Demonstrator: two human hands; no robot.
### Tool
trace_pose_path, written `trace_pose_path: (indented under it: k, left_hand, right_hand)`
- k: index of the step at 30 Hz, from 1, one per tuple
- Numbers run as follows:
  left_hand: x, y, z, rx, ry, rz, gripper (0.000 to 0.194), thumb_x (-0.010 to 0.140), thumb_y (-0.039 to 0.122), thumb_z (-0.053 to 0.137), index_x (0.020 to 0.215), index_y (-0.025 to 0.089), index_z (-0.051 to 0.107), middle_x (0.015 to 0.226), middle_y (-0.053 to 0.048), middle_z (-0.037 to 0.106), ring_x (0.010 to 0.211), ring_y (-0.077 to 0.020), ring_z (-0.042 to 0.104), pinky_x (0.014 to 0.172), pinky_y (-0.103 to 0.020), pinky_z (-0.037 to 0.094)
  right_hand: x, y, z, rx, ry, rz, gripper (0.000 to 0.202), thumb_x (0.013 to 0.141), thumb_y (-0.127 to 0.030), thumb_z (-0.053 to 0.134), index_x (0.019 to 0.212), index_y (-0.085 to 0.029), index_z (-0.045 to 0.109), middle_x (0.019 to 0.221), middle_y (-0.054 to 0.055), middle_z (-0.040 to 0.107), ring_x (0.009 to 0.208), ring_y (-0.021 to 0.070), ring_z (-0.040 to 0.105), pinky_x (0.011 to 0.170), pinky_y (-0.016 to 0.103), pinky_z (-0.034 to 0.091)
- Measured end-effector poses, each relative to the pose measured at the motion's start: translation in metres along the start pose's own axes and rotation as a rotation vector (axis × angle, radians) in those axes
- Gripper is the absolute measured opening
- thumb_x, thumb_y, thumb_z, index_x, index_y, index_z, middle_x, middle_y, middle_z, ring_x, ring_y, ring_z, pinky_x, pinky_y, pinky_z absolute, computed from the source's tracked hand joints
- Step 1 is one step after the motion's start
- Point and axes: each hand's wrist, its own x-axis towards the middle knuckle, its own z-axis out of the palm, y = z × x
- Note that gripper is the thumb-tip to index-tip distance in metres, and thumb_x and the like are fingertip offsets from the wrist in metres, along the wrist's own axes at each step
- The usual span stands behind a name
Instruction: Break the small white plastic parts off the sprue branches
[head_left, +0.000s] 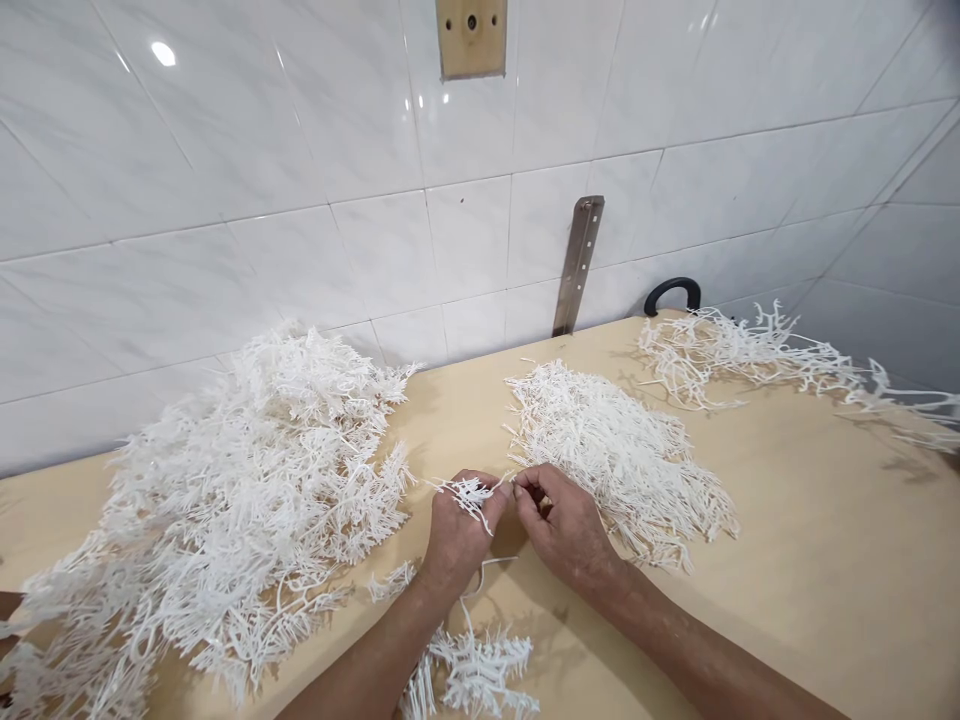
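left hand (461, 530) closed around a white branched sprig (471, 492), its tips fanning out over the thumb and knuckles. right hand (559, 525) just beside it, thumb and index finger pinched at the sprig's thin end; other fingers curled. both above the pale wood-toned tabletop (847, 540), between two piles: to the left, a tall heap of bushy white sprigs (270, 490); to the right, a lower mound of short white strands (619, 455), near the right hand. bare, forked white stems (757, 355) lie toward the far right, near a black curved handle (673, 292). loose white cluster (484, 670) between the forearms. metal strip (579, 265) upright against the tiled wall (300, 150).
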Motion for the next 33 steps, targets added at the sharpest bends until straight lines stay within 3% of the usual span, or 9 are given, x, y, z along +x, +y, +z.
trace_pose_path:
  k: [4, 8, 12, 20, 29, 33]
  left_hand:
    - [0.0, 0.009, -0.001, -0.034, -0.014, -0.076, 0.033, 0.078, 0.036, 0.067, 0.053, 0.018, 0.053, 0.045, 0.004, 0.046, 0.046, -0.0118, 0.045, 0.052, -0.026, 0.037]
    - [0.0, 0.014, -0.002, -0.046, -0.037, -0.135, 0.04, 0.078, 0.036, 0.065, 0.047, 0.019, 0.045, 0.042, 0.004, 0.042, 0.043, -0.011, 0.042, 0.05, -0.025, 0.035]
    - [0.0, 0.013, -0.002, -0.006, -0.035, -0.126, 0.039, 0.079, 0.038, 0.065, 0.049, 0.019, 0.047, 0.043, 0.004, 0.043, 0.045, -0.0115, 0.044, 0.051, -0.025, 0.037]
    - [0.001, 0.004, -0.001, -0.023, -0.012, -0.087, 0.028, 0.075, 0.045, 0.07, 0.067, 0.019, 0.063, 0.049, 0.003, 0.052, 0.05, -0.0141, 0.049, 0.052, -0.027, 0.04]
    - [0.0, 0.004, 0.001, 0.026, 0.074, 0.024, 0.017, 0.076, 0.034, 0.069, 0.07, 0.019, 0.062, 0.073, -0.003, 0.068, 0.071, -0.0185, 0.063, 0.072, -0.03, 0.049]
    - [-0.001, -0.001, 0.002, 0.028, 0.104, 0.082, 0.018, 0.075, 0.033, 0.071, 0.073, 0.018, 0.06, 0.069, -0.002, 0.067, 0.066, -0.0172, 0.063, 0.066, -0.028, 0.049]
  right_hand:
    - [0.001, 0.001, -0.001, 0.032, -0.016, -0.044, 0.009, 0.09, -0.022, 0.052, 0.089, -0.02, 0.061, 0.078, 0.003, 0.062, 0.067, 0.016, 0.057, 0.061, 0.028, 0.047]
    - [0.001, 0.001, -0.002, 0.112, -0.023, -0.006, 0.011, 0.091, -0.023, 0.053, 0.091, -0.02, 0.063, 0.08, 0.003, 0.064, 0.068, 0.0155, 0.058, 0.058, 0.026, 0.047]
    - [0.001, 0.0, -0.002, 0.121, 0.005, 0.02, 0.009, 0.09, -0.022, 0.054, 0.087, -0.02, 0.063, 0.078, 0.002, 0.062, 0.066, 0.0145, 0.057, 0.055, 0.025, 0.046]
    - [0.0, 0.0, -0.004, 0.029, 0.05, -0.111, 0.011, 0.089, -0.019, 0.054, 0.083, -0.02, 0.062, 0.077, 0.003, 0.064, 0.067, 0.015, 0.057, 0.062, 0.027, 0.047]
    - [0.001, -0.002, -0.003, -0.012, 0.023, 0.008, 0.015, 0.087, -0.024, 0.054, 0.076, -0.02, 0.063, 0.07, 0.002, 0.066, 0.061, 0.015, 0.057, 0.059, 0.027, 0.045]
    - [0.004, -0.006, -0.001, 0.072, -0.058, 0.249, 0.016, 0.084, -0.029, 0.055, 0.072, -0.02, 0.061, 0.06, 0.0, 0.063, 0.051, 0.0152, 0.057, 0.049, 0.026, 0.045]
